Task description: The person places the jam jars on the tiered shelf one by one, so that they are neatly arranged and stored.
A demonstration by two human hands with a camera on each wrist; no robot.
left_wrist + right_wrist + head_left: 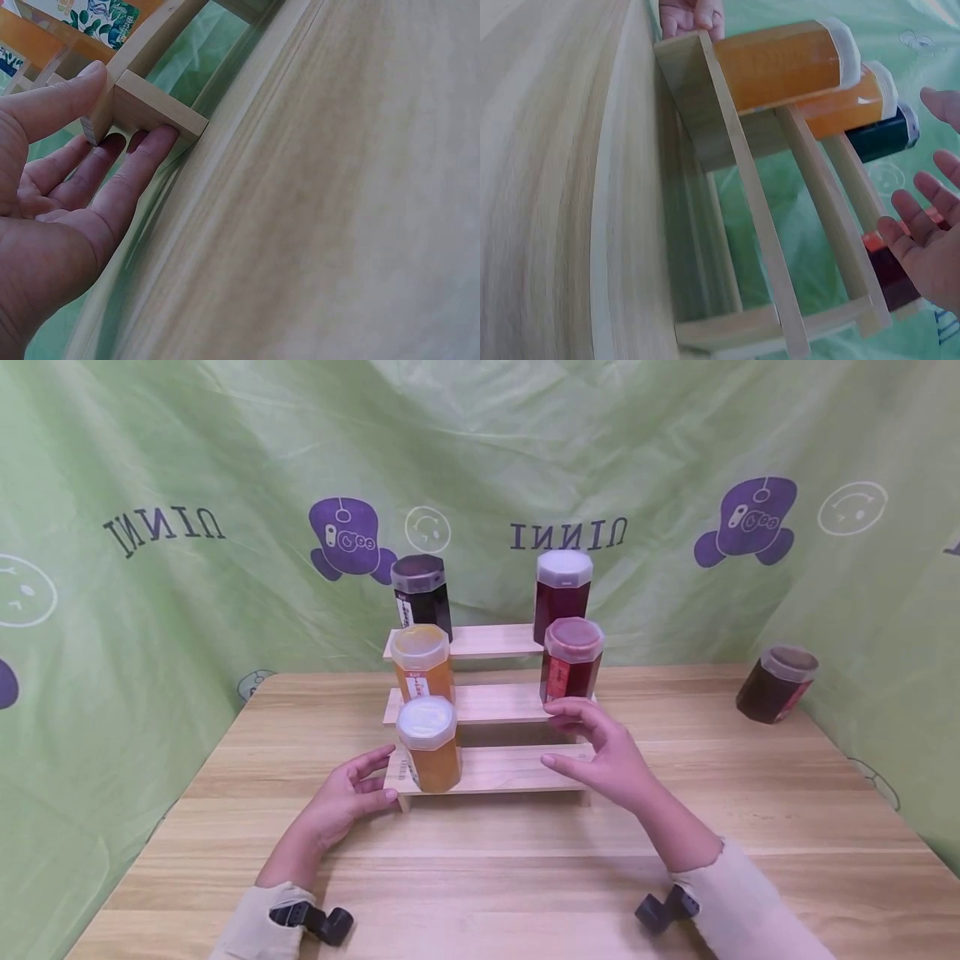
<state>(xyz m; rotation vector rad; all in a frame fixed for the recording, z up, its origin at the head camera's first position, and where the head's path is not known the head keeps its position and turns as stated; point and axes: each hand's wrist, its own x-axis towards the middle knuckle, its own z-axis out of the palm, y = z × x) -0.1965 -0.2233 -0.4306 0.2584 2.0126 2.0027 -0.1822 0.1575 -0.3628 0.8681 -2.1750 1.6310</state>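
A three-step wooden rack (510, 768) stands on the table. My left hand (345, 797) grips the left end of its lowest step, thumb at the front corner and fingers against the side support. On that step's left end sits an orange jar (437, 768) with a white lid. Behind it, a second orange jar (431, 681) occupies the middle step, and a dark jar (431, 607) the top one. My right hand (607, 756) hovers over the lowest step's right end, fingers spread and holding nothing. Just beyond its fingertips is a red jar (573, 672) on the middle step; a deep-red jar (561, 607) stands above.
Apart from the rack, a dark jar (772, 689) with a red label stands at the table's right rear. Green printed cloth (480, 460) hangs behind and beside the wooden table (480, 877). Each wrist wears a black strap with a small camera.
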